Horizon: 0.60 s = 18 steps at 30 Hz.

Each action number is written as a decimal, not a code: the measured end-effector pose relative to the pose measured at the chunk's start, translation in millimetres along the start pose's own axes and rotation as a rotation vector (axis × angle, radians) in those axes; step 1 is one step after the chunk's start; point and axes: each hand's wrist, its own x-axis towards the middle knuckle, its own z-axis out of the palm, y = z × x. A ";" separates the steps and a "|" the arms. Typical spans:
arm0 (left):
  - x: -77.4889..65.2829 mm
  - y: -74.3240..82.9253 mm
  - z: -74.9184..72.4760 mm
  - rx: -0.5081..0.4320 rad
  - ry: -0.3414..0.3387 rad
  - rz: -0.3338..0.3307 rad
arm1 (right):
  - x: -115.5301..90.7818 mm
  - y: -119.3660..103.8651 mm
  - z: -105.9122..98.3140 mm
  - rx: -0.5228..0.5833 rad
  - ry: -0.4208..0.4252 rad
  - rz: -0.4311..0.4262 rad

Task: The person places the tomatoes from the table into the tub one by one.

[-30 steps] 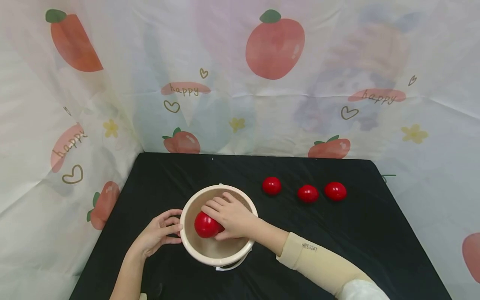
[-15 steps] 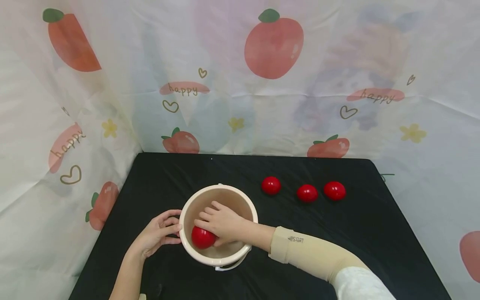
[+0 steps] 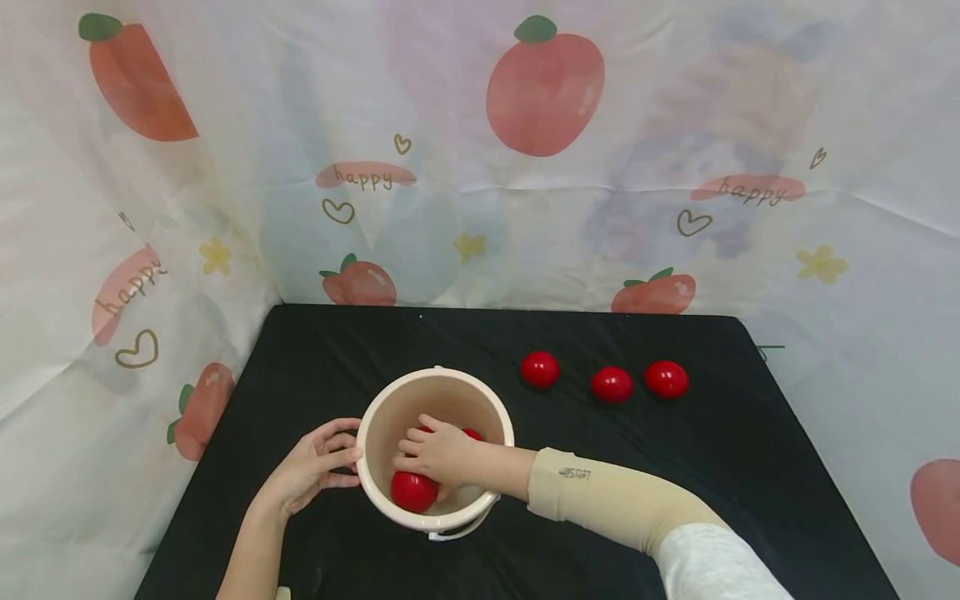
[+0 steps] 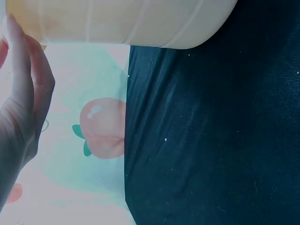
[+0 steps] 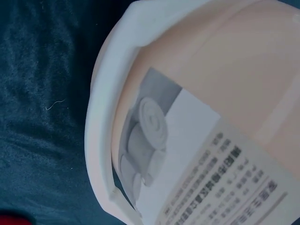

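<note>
A cream bucket (image 3: 378,400) stands on the black-covered table. My left hand (image 3: 318,467) touches the outside of its left wall with relaxed fingers; the left wrist view has that hand (image 4: 23,84) against the bucket's side (image 4: 140,23). Deep in the bucket, my right hand (image 3: 438,454) holds a shiny red ball (image 3: 414,493), fingers over its top and thumb at its right. Behind this hand, parts of other red balls (image 3: 472,434) peek out. From the right wrist only the bucket's outer wall (image 5: 225,61), with its printed label (image 5: 187,154) and white handle (image 5: 101,126), shows; the hand is hidden.
Three more red balls, a left one (image 3: 540,370), a middle one (image 3: 612,385) and a right one (image 3: 667,380), lie on the black cloth (image 3: 675,467) right of the bucket. A fruit-printed white curtain (image 3: 465,100) encloses the table's back and sides.
My right hand has lowered the red ball deeper into the bucket and toward its near side, uncovering bits of other red balls. The left hand stays at the bucket's wall.
</note>
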 end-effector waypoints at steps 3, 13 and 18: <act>-0.3 0.5 0.9 -0.007 -0.001 -0.004 | -1.1 -0.4 1.7 -0.006 -0.016 -0.008; 0.5 -0.4 1.3 -0.012 -0.006 0.004 | 1.2 -2.9 3.3 -0.088 -0.137 -0.022; -0.7 -0.2 1.6 -0.010 -0.002 0.002 | 4.4 -6.4 3.1 -0.117 -0.194 -0.044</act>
